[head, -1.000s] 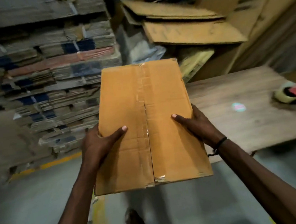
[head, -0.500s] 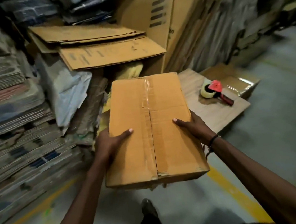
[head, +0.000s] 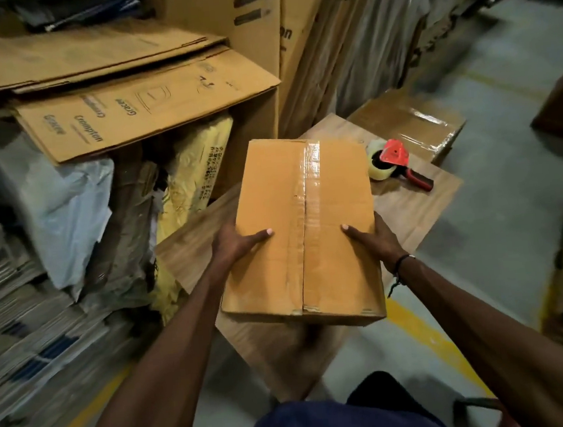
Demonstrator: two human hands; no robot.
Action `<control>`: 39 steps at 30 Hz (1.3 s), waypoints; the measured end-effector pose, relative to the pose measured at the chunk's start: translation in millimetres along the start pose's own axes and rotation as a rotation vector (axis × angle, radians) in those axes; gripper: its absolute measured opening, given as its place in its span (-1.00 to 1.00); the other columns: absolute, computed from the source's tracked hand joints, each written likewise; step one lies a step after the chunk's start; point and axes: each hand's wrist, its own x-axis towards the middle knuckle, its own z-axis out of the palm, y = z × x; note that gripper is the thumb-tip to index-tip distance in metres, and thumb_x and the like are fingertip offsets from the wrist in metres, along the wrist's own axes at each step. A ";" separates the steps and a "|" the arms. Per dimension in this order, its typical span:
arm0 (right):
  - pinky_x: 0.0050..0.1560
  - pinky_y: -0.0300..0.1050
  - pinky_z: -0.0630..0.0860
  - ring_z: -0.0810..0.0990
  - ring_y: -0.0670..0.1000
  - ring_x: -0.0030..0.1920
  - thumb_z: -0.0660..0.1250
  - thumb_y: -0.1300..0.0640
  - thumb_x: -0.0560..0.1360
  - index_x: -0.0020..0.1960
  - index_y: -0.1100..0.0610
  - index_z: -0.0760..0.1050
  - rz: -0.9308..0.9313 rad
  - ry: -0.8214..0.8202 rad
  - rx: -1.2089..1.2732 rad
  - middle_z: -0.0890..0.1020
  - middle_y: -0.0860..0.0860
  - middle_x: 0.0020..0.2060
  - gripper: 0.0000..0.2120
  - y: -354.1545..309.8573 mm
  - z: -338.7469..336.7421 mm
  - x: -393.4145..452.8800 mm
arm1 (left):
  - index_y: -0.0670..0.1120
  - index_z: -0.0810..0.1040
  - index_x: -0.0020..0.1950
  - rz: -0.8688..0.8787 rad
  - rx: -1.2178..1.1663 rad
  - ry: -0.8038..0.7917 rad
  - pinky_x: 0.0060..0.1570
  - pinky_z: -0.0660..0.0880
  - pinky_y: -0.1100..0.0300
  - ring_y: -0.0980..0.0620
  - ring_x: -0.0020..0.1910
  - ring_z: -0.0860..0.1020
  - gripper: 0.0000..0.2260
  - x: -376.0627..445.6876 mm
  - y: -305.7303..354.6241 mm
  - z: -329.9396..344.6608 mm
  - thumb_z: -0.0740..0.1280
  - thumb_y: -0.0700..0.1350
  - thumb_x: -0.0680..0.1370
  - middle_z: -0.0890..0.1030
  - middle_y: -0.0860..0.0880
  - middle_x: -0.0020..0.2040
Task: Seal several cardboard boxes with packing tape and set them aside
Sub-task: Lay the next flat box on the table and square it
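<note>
Box is up off the wooden board, taped seam on top, left hand and right hand clamping its sides, thumbs over the lid. Best kept level, then set down beside the far sealed box, clear of the tape dispenser.

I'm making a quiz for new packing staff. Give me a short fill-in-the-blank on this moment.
1. The cardboard box is held by ____ hands, the left hand and right hand on opposite sides.
2. A strip of clear ____ runs along the box's centre seam.
3. The tape dispenser with the red guard lies on the wooden ____.

Missing words: two; tape; board
</note>
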 end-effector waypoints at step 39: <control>0.32 0.45 0.30 0.33 0.40 0.36 -0.13 -0.52 0.57 0.64 -0.17 -0.06 -0.601 -0.211 -1.081 0.29 0.30 0.45 -0.24 -56.0 7.5 231.1 | 0.17 -0.13 0.69 -0.273 0.390 0.519 0.44 0.26 -0.35 -0.18 0.63 -0.36 -0.24 -74.3 -22.0 155.7 0.10 0.42 0.62 -0.35 -0.05 0.67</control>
